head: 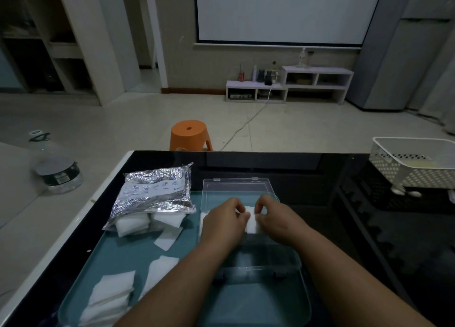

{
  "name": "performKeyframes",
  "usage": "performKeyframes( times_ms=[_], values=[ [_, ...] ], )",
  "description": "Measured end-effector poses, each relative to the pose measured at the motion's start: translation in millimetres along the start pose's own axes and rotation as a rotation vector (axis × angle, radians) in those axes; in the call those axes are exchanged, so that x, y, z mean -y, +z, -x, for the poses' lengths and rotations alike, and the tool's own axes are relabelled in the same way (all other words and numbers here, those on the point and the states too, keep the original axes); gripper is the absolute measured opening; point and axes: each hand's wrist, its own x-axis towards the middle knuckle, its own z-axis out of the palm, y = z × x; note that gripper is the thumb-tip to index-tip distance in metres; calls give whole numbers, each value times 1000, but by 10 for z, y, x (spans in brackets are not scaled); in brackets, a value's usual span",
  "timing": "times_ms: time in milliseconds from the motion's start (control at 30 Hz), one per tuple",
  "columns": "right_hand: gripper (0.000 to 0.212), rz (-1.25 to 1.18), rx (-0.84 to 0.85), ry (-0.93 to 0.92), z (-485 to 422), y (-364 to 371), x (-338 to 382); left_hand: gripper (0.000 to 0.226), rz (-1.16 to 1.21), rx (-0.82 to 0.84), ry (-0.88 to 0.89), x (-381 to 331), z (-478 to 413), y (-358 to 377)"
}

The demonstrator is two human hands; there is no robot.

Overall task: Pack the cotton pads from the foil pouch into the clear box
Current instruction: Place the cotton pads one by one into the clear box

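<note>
The clear box [268, 255] lies open on a teal tray [128, 253], its lid [236, 191] folded back flat. Both hands are over the box's far part. My left hand [225, 224] and my right hand [277, 222] pinch one white cotton pad [251, 224] between them, low inside the box. Another pad's edge [203, 217] shows under my left hand. The crinkled foil pouch [154, 191] lies to the left, with pads spilling from its open end [133, 224]. Loose pads lie on the tray [167, 238] and in a pile at the near left [110, 292].
The tray rests on a black glass table [283, 164] with a white left edge. A white perforated basket [416, 164] sits on a black crate at the right. Beyond the table stand an orange stool [189, 134] and, to the left, a large water bottle [57, 171].
</note>
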Motion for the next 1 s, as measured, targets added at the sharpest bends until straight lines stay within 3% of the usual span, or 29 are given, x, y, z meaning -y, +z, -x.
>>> performKeyframes(
  times_ms=[300, 567, 733, 900, 1000],
  values=[
    [6, 84, -31, 37, -45, 73, -4, 30, -102, 13, 50, 69, -33, -2],
    [15, 188, -15, 55, -21, 113, 54, 19, -191, -43, 152, 117, 6, 80],
    [16, 183, -19, 59, -15, 116, 63, 25, -197, -13, 137, 137, -28, 76],
    [37, 111, 97, 90, -18, 9, 70, 39, -199, 38, 112, 137, -33, 74],
    [38, 74, 80, 103, -14, -14, 45, 40, -179, 63, 88, 152, -56, 65]
  ],
)
